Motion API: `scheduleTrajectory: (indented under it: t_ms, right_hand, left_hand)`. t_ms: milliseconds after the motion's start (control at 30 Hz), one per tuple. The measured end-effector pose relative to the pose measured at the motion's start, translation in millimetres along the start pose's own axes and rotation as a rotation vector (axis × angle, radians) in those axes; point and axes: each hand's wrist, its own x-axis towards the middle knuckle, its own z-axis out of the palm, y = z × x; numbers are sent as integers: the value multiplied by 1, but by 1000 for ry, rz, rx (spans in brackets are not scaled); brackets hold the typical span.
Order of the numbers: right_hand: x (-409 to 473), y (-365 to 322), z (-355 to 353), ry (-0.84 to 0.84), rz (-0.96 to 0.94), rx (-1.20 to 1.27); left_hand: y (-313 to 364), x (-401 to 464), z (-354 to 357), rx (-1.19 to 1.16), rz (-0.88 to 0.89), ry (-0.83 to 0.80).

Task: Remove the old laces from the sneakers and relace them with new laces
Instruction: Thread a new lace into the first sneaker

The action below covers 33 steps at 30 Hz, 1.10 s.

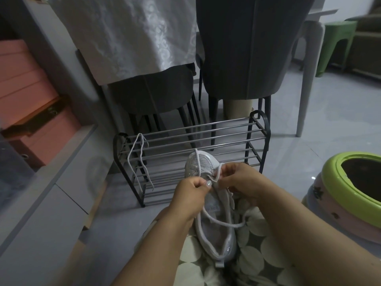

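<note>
Beside my pale grey sneaker (214,207): a white lace (138,159) on the black rack (255,139), lime-green basin (354,186), pink boxes (26,96).

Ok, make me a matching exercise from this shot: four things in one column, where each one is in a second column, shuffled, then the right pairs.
Things:
1. sneaker
2. loose white lace
3. green stool
4. pink boxes

Places:
A. far right, behind the white table leg
B. draped over the shoe rack's left end
C. stacked at the left edge
D. on the person's lap, under both hands

Pairs: 1-D, 2-B, 3-A, 4-C
</note>
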Motion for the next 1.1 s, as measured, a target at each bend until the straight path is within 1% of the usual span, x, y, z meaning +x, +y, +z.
scheduleTrajectory:
  t_ms: [100,167,233,300,400,467,500,533,567,600,667,700,733,800,867,933,1000,1033,1100]
  right_hand:
    - [3,2,1,22,22,8]
    - [3,2,2,38,23,70]
    - [3,2,3,42,11,173]
    - [3,2,2,59,2,266]
    - [4,0,-4,130,1,363]
    - [6,-3,-11,205,-15,440]
    - [7,-5,-14,242,-35,503]
    - [8,-7,-15,266,-63,557]
    - [8,-8,-17,274,-94,582]
    - [7,-9,-17,264,-117,571]
    - [5,-10,-14,220,-139,533]
    - [4,-11,-13,193,-141,535]
    - [4,-10,-13,171,-139,549]
    - [3,-11,-12,130,-139,596]
    - [2,-11,-12,81,-144,665]
    - [1,-12,-13,47,-159,718]
    - [2,-10,-14,33,-172,749]
    - [3,-9,-14,35,-172,767]
    - [6,-6,-15,43,-169,811]
  left_hand:
    - [16,-14,-17,-107,1,10]
    - [31,-21,-37,-206,18,47]
    - [40,-23,-63,-367,40,110]
    - [42,-21,-91,-577,61,182]
    - [36,-20,-128,-811,102,237]
    - [26,-21,-145,-842,102,288]
    - [20,-20,-151,-772,77,341]
    - [15,-19,-152,-620,35,396]
    - [11,-17,-152,-393,-19,432]
    - [7,-13,-151,-121,-85,420]
    - [-1,-9,-141,423,-199,302]
    - [-3,-10,-134,615,-175,260]
    - [-3,-11,-126,699,-90,242]
    - [5,-15,-102,616,85,201]
    - [12,-13,-76,544,176,104]
    - [12,-8,-57,607,225,32]
    - [7,-6,-47,658,244,-36]
    - [3,-4,-45,657,227,-74]
    - [-3,-2,-48,573,157,-156]
